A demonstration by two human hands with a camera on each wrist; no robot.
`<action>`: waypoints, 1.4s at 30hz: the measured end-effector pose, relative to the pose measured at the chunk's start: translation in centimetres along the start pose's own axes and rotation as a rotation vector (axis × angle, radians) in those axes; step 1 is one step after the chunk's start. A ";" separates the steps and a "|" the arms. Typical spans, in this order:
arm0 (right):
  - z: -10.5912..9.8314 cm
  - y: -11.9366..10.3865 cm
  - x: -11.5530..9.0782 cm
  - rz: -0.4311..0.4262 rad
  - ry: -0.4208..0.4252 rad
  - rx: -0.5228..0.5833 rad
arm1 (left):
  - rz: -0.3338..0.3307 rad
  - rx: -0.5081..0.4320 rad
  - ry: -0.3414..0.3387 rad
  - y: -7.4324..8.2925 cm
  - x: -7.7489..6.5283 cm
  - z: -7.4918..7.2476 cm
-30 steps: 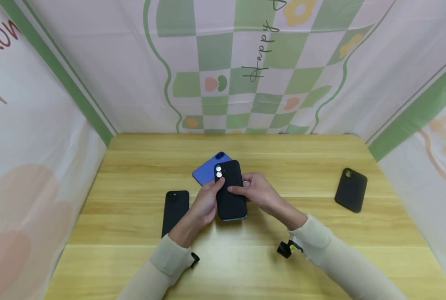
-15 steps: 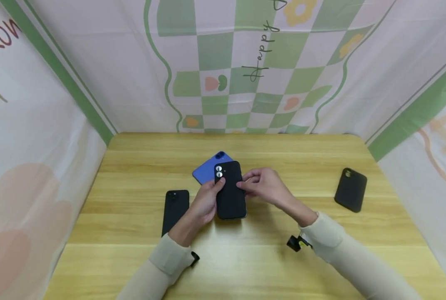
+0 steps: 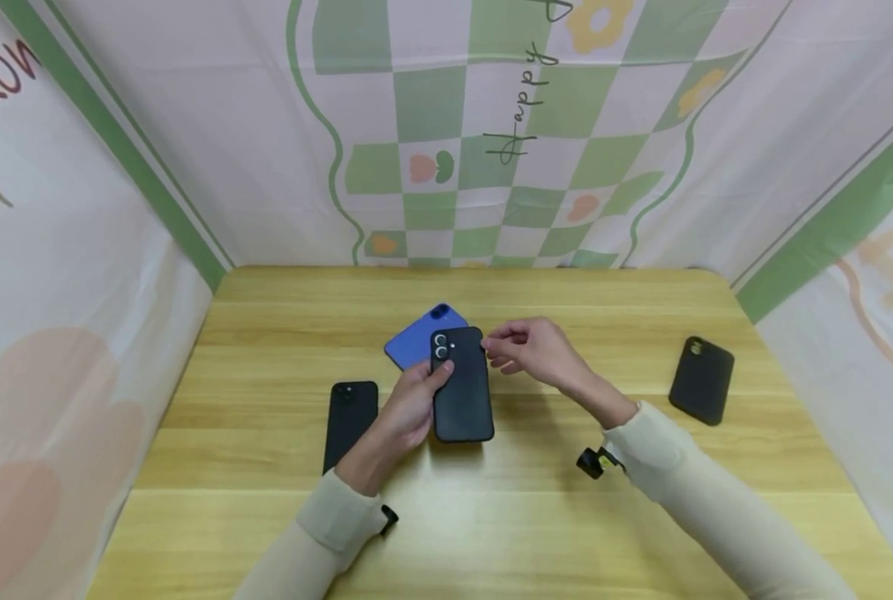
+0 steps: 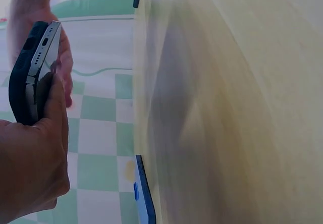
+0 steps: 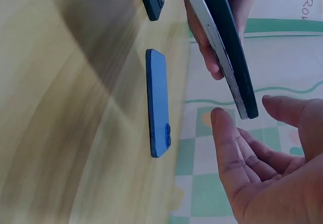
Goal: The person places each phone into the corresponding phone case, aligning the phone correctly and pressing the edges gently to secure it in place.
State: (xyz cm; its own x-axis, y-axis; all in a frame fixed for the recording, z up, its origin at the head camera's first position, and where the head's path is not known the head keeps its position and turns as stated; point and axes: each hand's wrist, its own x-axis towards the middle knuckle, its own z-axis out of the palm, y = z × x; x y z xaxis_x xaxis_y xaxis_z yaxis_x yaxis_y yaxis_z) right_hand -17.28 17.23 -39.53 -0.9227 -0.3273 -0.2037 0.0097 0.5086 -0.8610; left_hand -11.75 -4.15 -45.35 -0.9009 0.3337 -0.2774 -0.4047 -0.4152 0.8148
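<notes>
Above the middle of the table my left hand point(image 3: 412, 408) grips a phone point(image 5: 214, 37) with a black phone case point(image 3: 465, 400) over its back. The thumb lies on the case below the camera openings, and fingers reach under the screen side. In both wrist views the phone's silver edge stands out of the case along its length. My right hand point(image 3: 532, 354) is at the top right corner of the phone; in the right wrist view its thumb and forefinger are spread around that corner, with a gap to the phone.
A blue phone point(image 3: 416, 342) lies just behind the held one, partly hidden by it. To the left, a black phone point(image 3: 351, 421) lies partly under my left forearm. Another black case point(image 3: 703, 382) lies at the far right of the wooden table point(image 3: 589, 292). Printed cloth surrounds the table.
My right hand has moved from the middle of the case's right side up to its top corner and let go. The left hand keeps its grip, and the case's back has tilted slightly.
</notes>
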 end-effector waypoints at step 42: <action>0.4 -1.3 2.6 0.009 -0.113 -0.014 | -0.040 0.091 -0.071 0.0 -0.5 0.5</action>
State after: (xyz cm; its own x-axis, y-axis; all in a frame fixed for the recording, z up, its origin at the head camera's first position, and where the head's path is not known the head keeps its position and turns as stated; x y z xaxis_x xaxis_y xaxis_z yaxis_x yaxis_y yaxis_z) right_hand -19.54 15.38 -39.17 -0.8734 -0.4098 -0.2630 0.0117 0.5224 -0.8526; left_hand -11.25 -3.92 -44.98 -0.8697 0.4091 -0.2761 -0.4209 -0.3226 0.8478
